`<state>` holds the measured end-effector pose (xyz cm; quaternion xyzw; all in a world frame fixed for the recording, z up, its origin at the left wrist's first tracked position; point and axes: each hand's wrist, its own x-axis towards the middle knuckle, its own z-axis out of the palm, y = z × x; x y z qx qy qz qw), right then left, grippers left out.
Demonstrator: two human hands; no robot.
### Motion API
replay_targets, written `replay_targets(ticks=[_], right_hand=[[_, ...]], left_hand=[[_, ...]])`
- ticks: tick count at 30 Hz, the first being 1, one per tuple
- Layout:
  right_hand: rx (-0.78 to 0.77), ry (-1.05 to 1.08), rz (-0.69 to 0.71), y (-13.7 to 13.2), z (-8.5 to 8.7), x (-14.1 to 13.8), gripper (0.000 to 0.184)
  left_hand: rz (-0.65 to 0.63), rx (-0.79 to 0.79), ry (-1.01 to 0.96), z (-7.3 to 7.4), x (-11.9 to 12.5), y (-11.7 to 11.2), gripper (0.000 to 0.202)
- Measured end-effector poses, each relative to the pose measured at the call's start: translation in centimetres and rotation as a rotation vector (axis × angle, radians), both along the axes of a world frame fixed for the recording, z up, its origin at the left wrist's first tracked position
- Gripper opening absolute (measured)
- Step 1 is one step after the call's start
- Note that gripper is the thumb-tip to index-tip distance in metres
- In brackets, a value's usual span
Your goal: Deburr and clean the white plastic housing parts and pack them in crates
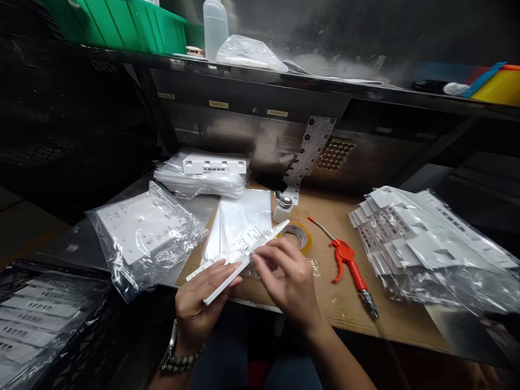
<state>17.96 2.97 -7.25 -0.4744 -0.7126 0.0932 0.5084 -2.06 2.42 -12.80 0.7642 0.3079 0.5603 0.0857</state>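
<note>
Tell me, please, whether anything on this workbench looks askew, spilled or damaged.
No spill or clear damage shows, including on the held white part. The label strip looks slightly askew, slanting down the back panel behind the small dispenser; the sticker sheet beside it tilts too.

Straight in on smooth white plastic, matt to faintly satiny, for the part point(244, 245). Across to crinkled clear film, glossy and flashing, on the left bag point(142, 233) and the right bag point(430, 244). Flatter, slicker plastic in the sheets point(249, 214). Down to brown cardboard, matt and papery, across the mat point(325, 306). Smooth orange-red plastic on the air gun point(345, 253), bare shiny metal at the nozzle point(324, 230)! Glossy yellow film on the tape point(307, 239), mirror-bright metal on the cap point(286, 202). Then dull metal along the back panel point(252, 132) (smudged and streaky, too). Ribbed green plastic for the bin point(122, 24), cloudy, translucent plastic for the bottle point(215, 30).
</note>
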Motion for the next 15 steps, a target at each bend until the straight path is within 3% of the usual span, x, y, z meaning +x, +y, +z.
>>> replay_targets(ticks=[3, 5, 6, 9, 11, 13, 15], right_hand=[[0.048, 0.054, -0.225, 1.2, -0.1, 2.8, 0.009], [0.033, 0.264, -0.343, 2.0, -0.1, 5.1, 0.010], [-0.012, 0.433, -0.338, 2.2, -0.2, 6.1, 0.013], [-0.290, 0.936, -0.079, 2.3, -0.5, 7.8, 0.024], [-0.436, 1.112, 0.095, 2.1, -0.8, 7.8, 0.027], [-0.451, 1.201, 0.168, 1.9, -0.8, 7.4, 0.026], [-0.372, 1.252, 0.168, 1.6, -0.5, 6.9, 0.023]], left_hand=[[-0.018, -0.030, -0.058, 0.4, 0.2, 0.0, 0.048], [-0.034, -0.048, -0.101, 0.8, 0.4, -0.1, 0.044], [-0.035, -0.060, -0.115, 1.0, 0.5, -0.1, 0.042], [-0.075, -0.084, -0.163, 1.5, 0.6, 0.1, 0.036], [-0.164, -0.115, -0.210, 1.3, 0.7, 0.4, 0.030], [-0.245, -0.154, -0.271, 0.6, 0.8, 0.7, 0.023], [-0.255, -0.208, -0.337, -0.4, 1.1, 0.9, 0.018]])
